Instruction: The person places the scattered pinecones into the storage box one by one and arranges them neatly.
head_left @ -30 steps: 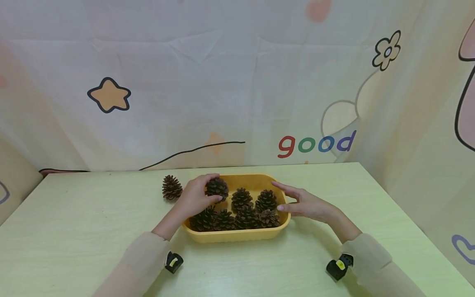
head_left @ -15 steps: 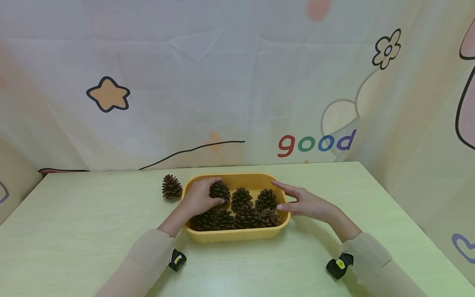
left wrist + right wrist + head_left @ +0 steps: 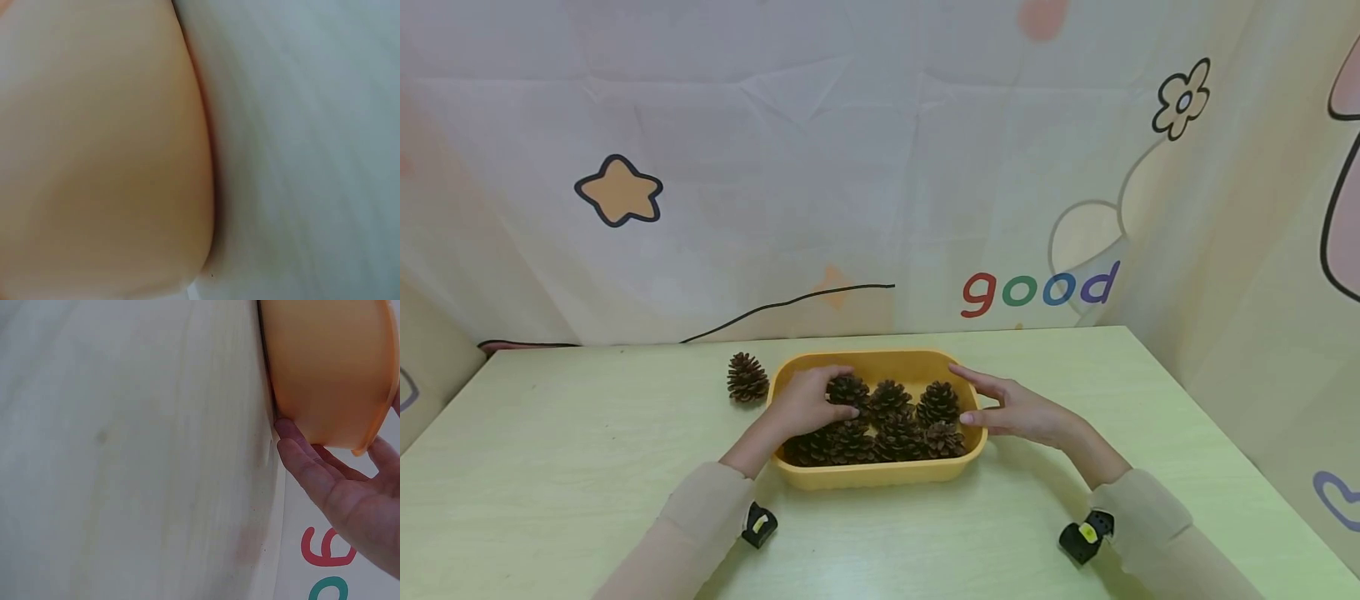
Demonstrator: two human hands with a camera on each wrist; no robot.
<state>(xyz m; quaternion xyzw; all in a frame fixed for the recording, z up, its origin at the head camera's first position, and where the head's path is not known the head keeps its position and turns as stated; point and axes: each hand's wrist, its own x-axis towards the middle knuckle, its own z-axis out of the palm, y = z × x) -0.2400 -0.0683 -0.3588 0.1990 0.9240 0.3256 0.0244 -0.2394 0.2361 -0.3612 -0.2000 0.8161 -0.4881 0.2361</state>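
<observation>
In the head view, a yellow plastic basin [image 3: 880,477] with rounded corners stands on the table and holds several brown pine cones [image 3: 898,435]. My left hand [image 3: 805,405] reaches over its left side and grips a pine cone [image 3: 848,390] at the back left, thumb in front and fingers behind. My right hand [image 3: 1018,412] holds the basin's right end, thumb and index finger spread at the rim. The right wrist view shows the fingers of the right hand [image 3: 350,494] against the basin's outer wall [image 3: 331,369], low by the tabletop.
One more pine cone [image 3: 747,379] stands on the pale wooden table [image 3: 587,450], left of the basin. A printed cloth [image 3: 775,192] hangs behind the table. A smooth beige-orange surface [image 3: 106,156] fills much of the left wrist view.
My left hand has moved right and down into the basin with its pine cone, which now sits beside the others. The right hand and the basin have stayed put.
</observation>
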